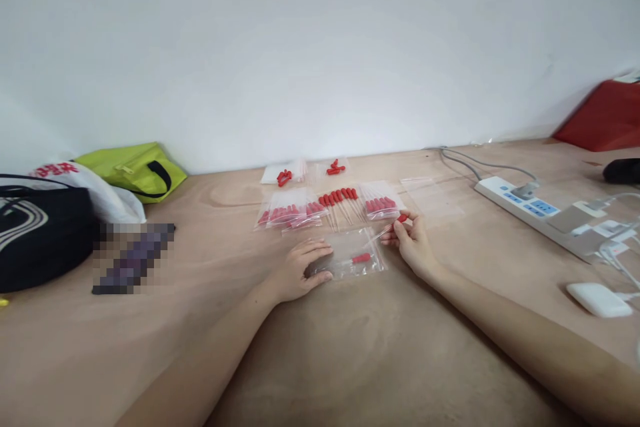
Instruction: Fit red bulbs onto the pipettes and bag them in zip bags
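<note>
My left hand (306, 268) rests on the table with thumb and fingers at the left end of a clear zip bag (345, 270), holding it down. Inside this bag lies a dropper with a red bulb (361, 258). At the bag's right end, my right hand (407, 240) pinches a second dropper by its red bulb (402, 218), its thin stem pointing left over the bag's mouth. Beyond the hands, several loose droppers (339, 197) lie in a row, bulbs away from me. Filled zip bags (287, 207) flank them on the left, and another filled bag (380, 201) on the right.
Loose red bulbs (284, 178) lie on bags near the wall, with more red bulbs (336, 167) beside them. A flat zip bag (433, 197) lies at right, before a power strip (530, 210) and white charger (600, 299). Left stand a black bag (45, 233) and green pouch (133, 170).
</note>
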A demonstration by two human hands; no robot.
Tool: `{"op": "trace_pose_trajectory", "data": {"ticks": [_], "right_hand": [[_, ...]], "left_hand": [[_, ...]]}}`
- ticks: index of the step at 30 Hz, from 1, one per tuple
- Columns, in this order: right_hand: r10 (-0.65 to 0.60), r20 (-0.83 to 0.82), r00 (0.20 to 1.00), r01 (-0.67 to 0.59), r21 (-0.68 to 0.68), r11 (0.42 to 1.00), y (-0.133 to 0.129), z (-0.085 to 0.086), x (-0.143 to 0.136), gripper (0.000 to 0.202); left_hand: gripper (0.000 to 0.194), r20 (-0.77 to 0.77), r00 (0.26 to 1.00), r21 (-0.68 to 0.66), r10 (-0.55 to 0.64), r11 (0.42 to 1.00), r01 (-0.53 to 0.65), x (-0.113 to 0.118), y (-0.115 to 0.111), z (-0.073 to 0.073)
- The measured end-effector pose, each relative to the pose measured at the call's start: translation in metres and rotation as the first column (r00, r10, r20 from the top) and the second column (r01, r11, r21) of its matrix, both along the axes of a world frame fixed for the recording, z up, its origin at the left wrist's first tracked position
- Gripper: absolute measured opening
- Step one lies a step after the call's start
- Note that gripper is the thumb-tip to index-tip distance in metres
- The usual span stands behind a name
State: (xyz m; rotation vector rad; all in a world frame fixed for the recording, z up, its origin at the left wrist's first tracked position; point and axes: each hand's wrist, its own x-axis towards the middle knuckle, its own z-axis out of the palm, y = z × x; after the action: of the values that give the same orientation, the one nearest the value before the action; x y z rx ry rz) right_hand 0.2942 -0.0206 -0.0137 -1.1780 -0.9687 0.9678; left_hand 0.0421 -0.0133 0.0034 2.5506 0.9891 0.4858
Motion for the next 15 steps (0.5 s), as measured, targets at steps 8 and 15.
{"op": "trace_pose_trajectory", "data": {"ticks": [8, 15], "right_hand": [[0.456, 0.259, 0.852, -0.431, -0.149, 0.89, -0.01, -0.003, 0.001, 0.03], [0.493, 0.666, 0.559, -0.561, -0.134, 0.817, -0.005, 0.014, 0.003, 0.029]], "left_hand": [[0.047, -0.016, 0.999, -0.012, 0.037, 0.999, -0.037, 0.0, -0.001, 0.002], [0.041, 0.027, 0.999, -0.027, 0.023, 0.999, -0.022, 0.0, 0.0, 0.004]]}}
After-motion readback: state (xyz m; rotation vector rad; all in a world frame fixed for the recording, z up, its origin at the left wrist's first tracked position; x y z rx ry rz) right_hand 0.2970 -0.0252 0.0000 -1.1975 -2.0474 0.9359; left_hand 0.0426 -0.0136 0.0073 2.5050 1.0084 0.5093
